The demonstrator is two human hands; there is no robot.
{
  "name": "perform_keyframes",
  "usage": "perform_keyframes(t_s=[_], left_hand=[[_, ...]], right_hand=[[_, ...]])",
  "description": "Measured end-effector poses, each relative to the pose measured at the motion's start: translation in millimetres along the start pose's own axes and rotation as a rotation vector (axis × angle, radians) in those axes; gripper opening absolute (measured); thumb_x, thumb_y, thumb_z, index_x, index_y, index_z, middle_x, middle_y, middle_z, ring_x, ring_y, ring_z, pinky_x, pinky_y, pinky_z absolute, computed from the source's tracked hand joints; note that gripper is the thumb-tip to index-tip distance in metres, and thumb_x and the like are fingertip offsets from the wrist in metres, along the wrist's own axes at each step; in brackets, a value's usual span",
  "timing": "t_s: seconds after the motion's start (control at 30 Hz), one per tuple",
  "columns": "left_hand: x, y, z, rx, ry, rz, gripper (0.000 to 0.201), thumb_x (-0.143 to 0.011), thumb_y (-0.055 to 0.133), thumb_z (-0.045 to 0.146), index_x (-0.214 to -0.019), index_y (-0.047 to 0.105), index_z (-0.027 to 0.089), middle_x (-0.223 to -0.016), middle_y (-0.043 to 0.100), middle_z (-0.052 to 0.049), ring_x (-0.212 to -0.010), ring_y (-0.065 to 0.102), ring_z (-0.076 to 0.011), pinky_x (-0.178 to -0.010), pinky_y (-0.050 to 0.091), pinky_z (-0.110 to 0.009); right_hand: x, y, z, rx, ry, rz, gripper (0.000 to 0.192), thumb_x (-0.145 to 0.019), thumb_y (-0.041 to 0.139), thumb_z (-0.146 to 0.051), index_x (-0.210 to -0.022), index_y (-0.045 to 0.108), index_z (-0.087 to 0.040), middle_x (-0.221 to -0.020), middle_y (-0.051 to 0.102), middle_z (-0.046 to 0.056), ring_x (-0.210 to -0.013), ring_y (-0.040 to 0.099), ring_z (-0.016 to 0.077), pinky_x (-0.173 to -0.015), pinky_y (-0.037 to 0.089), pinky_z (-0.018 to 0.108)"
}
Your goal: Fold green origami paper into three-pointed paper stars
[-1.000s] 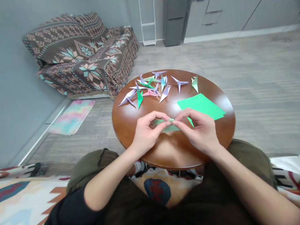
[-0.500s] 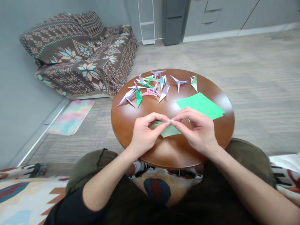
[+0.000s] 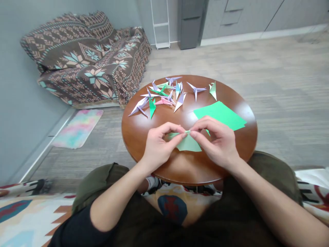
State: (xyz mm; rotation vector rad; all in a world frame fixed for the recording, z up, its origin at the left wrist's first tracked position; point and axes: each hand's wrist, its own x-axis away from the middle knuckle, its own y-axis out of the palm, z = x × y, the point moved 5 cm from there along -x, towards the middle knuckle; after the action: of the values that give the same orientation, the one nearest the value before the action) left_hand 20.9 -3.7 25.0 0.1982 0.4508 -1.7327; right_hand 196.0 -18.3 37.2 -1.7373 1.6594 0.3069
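Between my two hands, a small folded piece of pale green paper (image 3: 187, 132) is pinched at the fingertips. My left hand (image 3: 163, 142) grips its left side with thumb and index finger. On its right side, the thumb and index finger of my right hand (image 3: 217, 140) are closed. Beneath the fingers a sheet of pale green paper (image 3: 189, 144) shows; whether it joins the pinched piece I cannot tell. Bright green paper sheets (image 3: 219, 115) lie just beyond my right hand, one corner partly hidden by it.
Several folded paper cranes (image 3: 164, 92) in purple, green, white and pink cluster at the far left of the round wooden table (image 3: 190, 173). A purple crane (image 3: 196, 91) and a pale green crane (image 3: 213, 90) sit apart at the back. A covered sofa (image 3: 89, 65) stands beyond.
My right fingertips have shifted slightly right, away from the left ones, so more of the pale green paper shows between and below them. The cranes and bright green sheets stay put.
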Motion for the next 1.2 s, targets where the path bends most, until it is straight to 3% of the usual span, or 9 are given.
perform_keyframes(t_s=[0.13, 0.37, 0.57, 0.67, 0.8, 0.9, 0.97, 1.2], left_hand=[[-3, -0.7, -3, 0.003, -0.022, -0.011, 0.017, -0.087, 0.084, 0.031, -0.087, 0.074, 0.018, -0.086, 0.080, -0.005, -0.082, 0.075, -0.0179, -0.079, 0.060, -0.028], [-7, 2.2, -20, 0.321, -0.307, -0.044, 0.047, -0.074, 0.093, 0.034, -0.102, 0.058, 0.021, -0.079, 0.076, 0.001, -0.065, 0.069, -0.0131, -0.062, 0.055, -0.022], [-10, -3.1, -12, 0.253, -0.279, -0.072, 0.046, -0.070, 0.095, 0.028, -0.101, 0.062, 0.021, -0.070, 0.071, 0.005, -0.058, 0.063, -0.0111, -0.057, 0.050, -0.020], [-11, -2.4, -13, 0.254, -0.270, -0.075, 0.041, -0.070, 0.094, 0.029, -0.099, 0.067, 0.019, -0.078, 0.075, 0.001, -0.066, 0.068, -0.0132, -0.062, 0.053, -0.021], [-12, -2.9, -22, 0.334, -0.288, -0.006, 0.041, -0.068, 0.096, 0.028, -0.098, 0.070, 0.018, -0.085, 0.077, 0.000, -0.074, 0.071, -0.0152, -0.071, 0.057, -0.024], [-11, -6.3, -29, 0.425, -0.304, 0.128, 0.041, -0.069, 0.096, 0.030, -0.098, 0.069, 0.019, -0.088, 0.079, -0.001, -0.074, 0.072, -0.0152, -0.071, 0.058, -0.025], [-9, -4.6, -31, 0.444, -0.310, 0.147, 0.043, -0.069, 0.096, 0.031, -0.100, 0.070, 0.019, -0.095, 0.082, -0.003, -0.080, 0.075, -0.0177, -0.075, 0.060, -0.027], [-2, 3.3, -27, 0.238, -0.313, 0.116, 0.037, -0.069, 0.095, 0.032, -0.098, 0.081, 0.015, -0.100, 0.084, -0.008, -0.088, 0.077, -0.0242, -0.084, 0.061, -0.033]], right_hand=[[1, 2, 2, -0.001, -0.008, -0.040, 0.012, -0.096, 0.071, -0.018, -0.086, 0.067, -0.024, -0.080, 0.068, 0.001, -0.073, 0.061, 0.0175, -0.066, 0.047, 0.033], [5, 2, 18, -0.225, 0.218, 0.083, 0.013, -0.100, 0.068, -0.023, -0.088, 0.063, -0.023, -0.080, 0.060, -0.002, -0.065, 0.054, 0.0127, -0.057, 0.041, 0.028], [-1, 3, 13, 0.001, 0.054, -0.119, 0.014, -0.094, 0.068, -0.015, -0.083, 0.064, -0.021, -0.078, 0.063, 0.000, -0.071, 0.056, 0.0152, -0.067, 0.043, 0.031], [0, 1, 17, -0.024, 0.093, -0.064, 0.013, -0.094, 0.070, -0.017, -0.082, 0.065, -0.021, -0.076, 0.063, 0.000, -0.070, 0.055, 0.0152, -0.065, 0.041, 0.031], [6, 3, 29, -0.210, 0.286, 0.055, 0.016, -0.096, 0.070, -0.027, -0.081, 0.066, -0.022, -0.072, 0.060, -0.002, -0.065, 0.051, 0.0140, -0.061, 0.038, 0.030], [9, 11, 29, -0.212, 0.321, -0.001, 0.022, -0.092, 0.072, -0.026, -0.073, 0.061, -0.021, -0.070, 0.056, -0.003, -0.065, 0.049, 0.0137, -0.062, 0.036, 0.030], [10, 17, 28, -0.178, 0.317, -0.025, 0.023, -0.089, 0.071, -0.023, -0.070, 0.058, -0.021, -0.071, 0.057, -0.002, -0.067, 0.050, 0.0145, -0.064, 0.036, 0.030], [15, 28, 29, -0.245, 0.404, 0.038, 0.018, -0.085, 0.071, -0.026, -0.070, 0.062, -0.021, -0.068, 0.057, -0.003, -0.063, 0.049, 0.0133, -0.061, 0.037, 0.029]])
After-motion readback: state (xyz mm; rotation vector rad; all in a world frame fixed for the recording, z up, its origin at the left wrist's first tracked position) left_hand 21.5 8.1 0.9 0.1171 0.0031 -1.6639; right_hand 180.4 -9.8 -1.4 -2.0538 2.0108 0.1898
